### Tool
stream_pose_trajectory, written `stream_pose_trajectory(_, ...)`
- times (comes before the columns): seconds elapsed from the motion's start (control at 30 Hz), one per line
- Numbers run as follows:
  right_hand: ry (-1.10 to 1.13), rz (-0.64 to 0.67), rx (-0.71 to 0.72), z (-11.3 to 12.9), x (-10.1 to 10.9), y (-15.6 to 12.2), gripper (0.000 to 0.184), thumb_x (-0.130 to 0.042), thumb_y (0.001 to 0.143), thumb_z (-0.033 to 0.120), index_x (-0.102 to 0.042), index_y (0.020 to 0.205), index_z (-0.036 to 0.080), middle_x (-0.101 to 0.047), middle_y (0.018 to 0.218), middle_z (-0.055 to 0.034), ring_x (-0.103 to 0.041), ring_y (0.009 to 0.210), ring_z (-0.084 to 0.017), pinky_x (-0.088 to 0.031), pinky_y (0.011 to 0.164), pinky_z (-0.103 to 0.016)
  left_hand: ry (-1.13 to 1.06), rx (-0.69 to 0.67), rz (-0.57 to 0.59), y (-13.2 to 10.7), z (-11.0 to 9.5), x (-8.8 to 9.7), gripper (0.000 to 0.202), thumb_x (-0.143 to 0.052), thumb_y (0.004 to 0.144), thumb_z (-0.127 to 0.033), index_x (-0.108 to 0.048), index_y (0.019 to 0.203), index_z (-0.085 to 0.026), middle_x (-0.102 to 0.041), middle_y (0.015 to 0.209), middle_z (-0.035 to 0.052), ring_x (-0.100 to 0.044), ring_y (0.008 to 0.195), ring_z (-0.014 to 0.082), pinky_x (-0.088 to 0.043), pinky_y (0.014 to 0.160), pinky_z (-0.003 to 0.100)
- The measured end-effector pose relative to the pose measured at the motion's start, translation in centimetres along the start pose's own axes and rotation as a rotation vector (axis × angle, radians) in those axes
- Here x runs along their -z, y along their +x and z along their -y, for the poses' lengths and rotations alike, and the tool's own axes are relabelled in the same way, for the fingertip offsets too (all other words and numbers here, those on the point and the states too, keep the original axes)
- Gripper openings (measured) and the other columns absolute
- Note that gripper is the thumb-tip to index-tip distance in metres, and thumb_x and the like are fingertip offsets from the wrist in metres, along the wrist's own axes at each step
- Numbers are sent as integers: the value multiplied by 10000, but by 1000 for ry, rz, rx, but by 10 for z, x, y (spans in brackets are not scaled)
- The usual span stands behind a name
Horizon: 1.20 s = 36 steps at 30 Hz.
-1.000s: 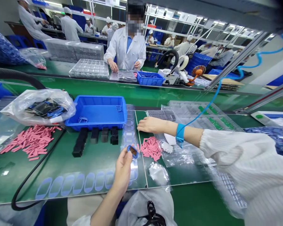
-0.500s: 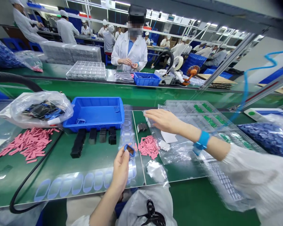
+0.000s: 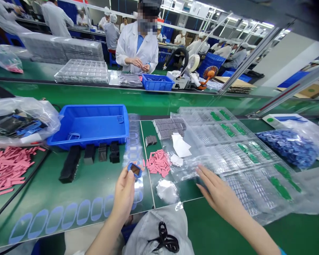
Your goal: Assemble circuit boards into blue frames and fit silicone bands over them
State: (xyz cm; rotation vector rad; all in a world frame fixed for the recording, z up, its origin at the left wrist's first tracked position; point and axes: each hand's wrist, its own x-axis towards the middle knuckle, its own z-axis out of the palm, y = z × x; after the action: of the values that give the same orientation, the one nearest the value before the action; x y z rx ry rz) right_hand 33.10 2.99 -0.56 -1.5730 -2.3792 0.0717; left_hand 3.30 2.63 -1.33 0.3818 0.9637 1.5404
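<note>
My left hand [image 3: 124,191] pinches a small blue frame with a dark brown screen-like face [image 3: 135,170], held above the mat. Close beside it lies a pile of pink strips [image 3: 158,163]. My right hand [image 3: 215,189] is near the table's front edge, its fingers stretched out, beside the clear plastic trays [image 3: 235,156] that carry green boards [image 3: 280,187]. No held thing shows in it. Behind the pink strips sit a short stack of thin dark pieces [image 3: 151,140] and rows of grey pieces [image 3: 168,127]. White paper [image 3: 181,146] lies on a plastic bag.
To the left stand a blue bin [image 3: 95,125], black stacked blocks [image 3: 70,164] and a larger pink-strip pile [image 3: 7,166]. Clear oval films [image 3: 77,212] line the front edge. A bag of blue parts [image 3: 289,145] lies right. Across the bench a person in white [image 3: 138,46] works.
My right hand has come back and down from the grey pieces to the front edge. My left hand still holds the blue frame. The whole view has shifted.
</note>
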Motion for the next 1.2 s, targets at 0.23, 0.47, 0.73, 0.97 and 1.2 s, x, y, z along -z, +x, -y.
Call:
stream_pose_trajectory(0.23,20,-58,-348,18,-24,47,513,-336,909,515,-563,1129,111,-631,1110,-168,-608,1032,-291,-494,851,-417,26,-7,4,0,-1,-3,324,-715,705,-457,-700,937,-231,-735,921,-5,-641,917,148,-388,937,258)
stream_pose_trajectory(0.47,18,61,-555,47,-31,91,490,-508,800,604,-601,980,158,-659,963,-130,-646,876,-288,-454,677,-349,36,-13,13,1,0,0,314,-704,711,-473,-705,910,-231,-731,909,-12,-621,912,141,-369,951,264)
stream_pose_trajectory(0.73,101,142,-532,40,-34,94,447,-598,773,549,-578,994,161,-647,945,-74,-626,867,-227,-462,704,-333,11,-14,27,3,3,3,320,-703,715,-467,-701,922,-222,-725,976,12,-610,934,159,-338,982,304)
stream_pose_trajectory(0.97,192,254,-391,12,-37,91,288,-556,881,377,-575,1053,146,-623,965,-38,-612,818,-153,-515,739,-351,8,-17,40,1,4,5,323,-694,728,-460,-699,953,-228,-729,948,17,-611,950,161,-347,973,299)
stream_pose_trajectory(1.2,207,349,-245,2,-23,96,284,-565,880,341,-567,1092,153,-608,1067,-59,-604,927,-182,-506,809,-394,11,-15,42,1,3,5,318,-693,728,-460,-694,957,-239,-726,948,7,-613,954,158,-347,972,290)
